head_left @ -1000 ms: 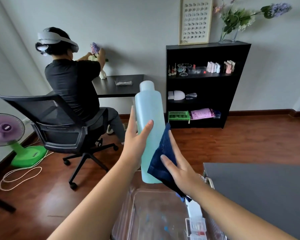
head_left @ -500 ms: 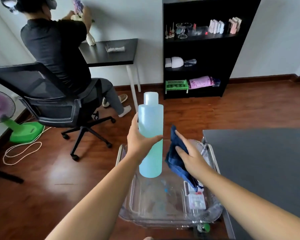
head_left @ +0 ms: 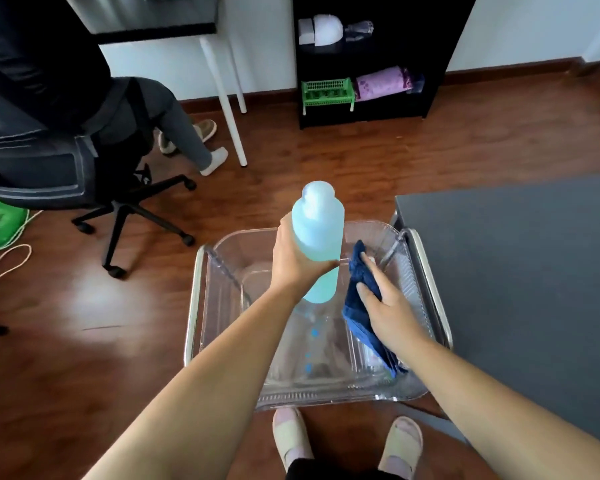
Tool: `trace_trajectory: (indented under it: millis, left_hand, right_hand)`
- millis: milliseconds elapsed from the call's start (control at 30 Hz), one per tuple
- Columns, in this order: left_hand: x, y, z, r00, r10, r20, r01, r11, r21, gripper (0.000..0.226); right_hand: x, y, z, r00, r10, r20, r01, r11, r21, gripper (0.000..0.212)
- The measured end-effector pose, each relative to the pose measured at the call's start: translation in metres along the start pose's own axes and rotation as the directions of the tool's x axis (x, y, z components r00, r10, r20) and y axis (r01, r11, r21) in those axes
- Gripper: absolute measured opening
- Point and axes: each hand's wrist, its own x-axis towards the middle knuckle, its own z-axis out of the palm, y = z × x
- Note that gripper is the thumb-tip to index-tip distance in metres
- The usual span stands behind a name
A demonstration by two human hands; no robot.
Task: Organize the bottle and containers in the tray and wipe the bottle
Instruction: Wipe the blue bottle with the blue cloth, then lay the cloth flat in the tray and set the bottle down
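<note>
A tall light-blue bottle (head_left: 317,233) with a matching cap stands upright in the air above the clear plastic tray (head_left: 222,306). My left hand (head_left: 291,261) is wrapped around its lower half. Just right of the bottle, my right hand (head_left: 385,306) holds a dark blue cloth (head_left: 359,282), a small gap away from the bottle's side. The cloth hangs down over the tray's right part. Something pale lies in the tray under the cloth, mostly hidden.
The tray rests on a metal-railed stand (head_left: 430,271) beside a dark grey table (head_left: 516,271) on the right. A person sits on a black office chair (head_left: 84,181) at far left. A black shelf unit (head_left: 364,60) stands behind. My slippered feet (head_left: 347,441) are below the tray.
The view has tilted downward. Both hands have come down with the bottle and cloth, from chest height to just over the tray, and the cloth is now slightly away from the bottle.
</note>
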Motion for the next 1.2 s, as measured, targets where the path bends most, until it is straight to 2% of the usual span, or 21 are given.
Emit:
trace_trajectory:
  millis: [267, 433, 600, 700, 767, 833, 900, 967, 1033, 1133, 1200]
  left_hand:
    - [-0.006, -0.007, 0.005, 0.999, 0.015, 0.039, -0.015, 1.000, -0.007, 0.095]
    - [-0.009, -0.004, -0.014, 0.993, 0.027, 0.111, -0.030, 0.999, 0.021, 0.096]
    - [-0.031, -0.011, -0.046, 0.995, 0.027, 0.101, -0.047, 0.978, 0.202, 0.104]
    - [-0.051, -0.024, -0.073, 0.992, 0.057, 0.113, -0.097, 0.917, 0.387, 0.092]
    - [-0.061, -0.030, -0.093, 0.987, 0.119, 0.109, -0.159, 0.830, 0.534, 0.084]
    - [-0.065, -0.035, -0.111, 0.978, 0.193, 0.085, -0.201, 0.728, 0.656, 0.079]
    - [-0.067, -0.041, -0.128, 0.978, 0.198, 0.065, -0.183, 0.666, 0.724, 0.079]
    - [-0.066, -0.052, -0.144, 0.990, 0.118, 0.080, -0.137, 0.637, 0.758, 0.082]
    - [-0.066, -0.063, -0.153, 0.991, 0.032, 0.131, -0.120, 0.647, 0.753, 0.081]
    - [-0.067, -0.074, -0.155, 0.984, 0.027, 0.177, -0.139, 0.740, 0.658, 0.072]
    - [-0.069, -0.077, -0.154, 0.984, 0.056, 0.171, -0.147, 0.797, 0.586, 0.066]
  right_hand:
    - [-0.007, 0.004, 0.004, 0.998, 0.010, 0.068, -0.011, 1.000, 0.014, 0.052]
    - [-0.017, -0.005, 0.006, 0.991, -0.019, 0.133, 0.021, 1.000, -0.018, 0.053]
    - [-0.031, -0.007, 0.013, 0.983, -0.024, 0.182, 0.031, 0.999, -0.039, 0.053]
    - [-0.038, -0.006, 0.023, 0.970, -0.011, 0.241, 0.022, 0.999, -0.043, 0.053]
    - [-0.039, -0.007, 0.033, 0.958, -0.015, 0.286, 0.032, 0.998, -0.055, 0.053]
    - [-0.035, -0.010, 0.045, 0.949, -0.046, 0.313, 0.070, 0.995, -0.068, 0.053]
    - [-0.027, -0.010, 0.058, 0.938, -0.107, 0.331, 0.156, 0.980, -0.126, 0.054]
    - [-0.016, -0.004, 0.072, 0.906, -0.192, 0.377, 0.307, 0.911, -0.274, 0.056]
    - [-0.006, 0.010, 0.088, 0.847, -0.220, 0.484, 0.464, 0.749, -0.472, 0.057]
    - [0.005, 0.047, 0.113, 0.762, -0.062, 0.645, 0.603, 0.431, -0.671, 0.055]
    - [0.008, 0.068, 0.123, 0.711, 0.048, 0.701, 0.652, 0.326, -0.684, 0.054]
